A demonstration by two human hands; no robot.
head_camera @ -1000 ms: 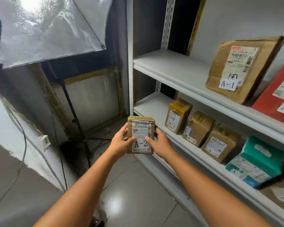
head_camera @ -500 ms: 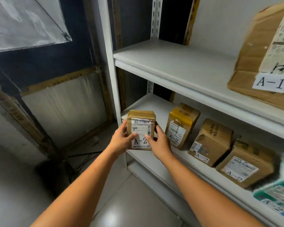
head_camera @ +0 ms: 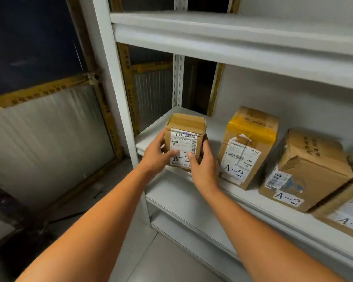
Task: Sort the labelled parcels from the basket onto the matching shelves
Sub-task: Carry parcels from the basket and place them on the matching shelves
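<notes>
My left hand [head_camera: 157, 155] and right hand [head_camera: 204, 165] clasp the small A-2 parcel [head_camera: 184, 139] by its sides, upright at the left end of the middle shelf [head_camera: 151, 137], beside the yellow-taped A-2 box [head_camera: 247, 147]. Best now: seat its base flat, label outward, before letting go.

dim, soft light falls from the front, leaving the white shelf [head_camera: 151, 137] evenly lit. the left side behind the upright [head_camera: 110, 88] sinks into blue-black shadow, and the wall [head_camera: 273, 94] under the upper shelf board [head_camera: 232, 37] is shaded. the parcel [head_camera: 184, 139] in the middle is sharp, with slight glare on its barcode tape. the box [head_camera: 346, 218] at the right edge is smeared, and straight lines bow toward the borders.
</notes>
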